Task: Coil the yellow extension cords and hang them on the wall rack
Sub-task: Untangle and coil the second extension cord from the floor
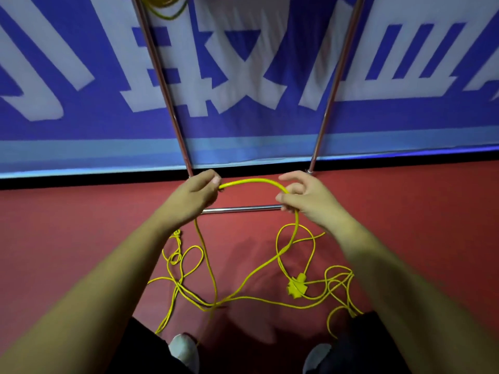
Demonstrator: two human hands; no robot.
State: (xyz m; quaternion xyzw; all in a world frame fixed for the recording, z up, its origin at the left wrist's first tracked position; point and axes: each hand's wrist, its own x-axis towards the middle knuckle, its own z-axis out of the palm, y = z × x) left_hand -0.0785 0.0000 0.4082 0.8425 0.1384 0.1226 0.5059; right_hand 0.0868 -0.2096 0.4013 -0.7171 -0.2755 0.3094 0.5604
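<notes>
Yellow extension cord [253, 181] is held as a short arch between both hands at the centre of the view. Its left end is gripped in the left hand [194, 201], whose fingers are curled round it with the thumb on top. Its right end is pinched by the right hand [305, 199], the other fingers being loosely spread.

From each hand a strand is dropped toward 6 o'clock onto the red floor [405, 211]. There the rest is spread in loose tangles: small loops at 7 o'clock, crossing strands at 6 o'clock, and more loops at 5 o'clock around a yellow socket block [296, 288].

A chrome rack [162, 85] is seen behind the hands, its two tubes rising toward 11 and 1 o'clock and its low crossbar lying just beyond the knuckles. A coiled yellow cord [164, 6] is hung at 11 o'clock, cut by the frame.

A blue banner [243, 125] is printed with very large white characters. These are cropped and cannot be read with certainty.

Two white shoe toes [183, 349] are visible at 6 o'clock.
</notes>
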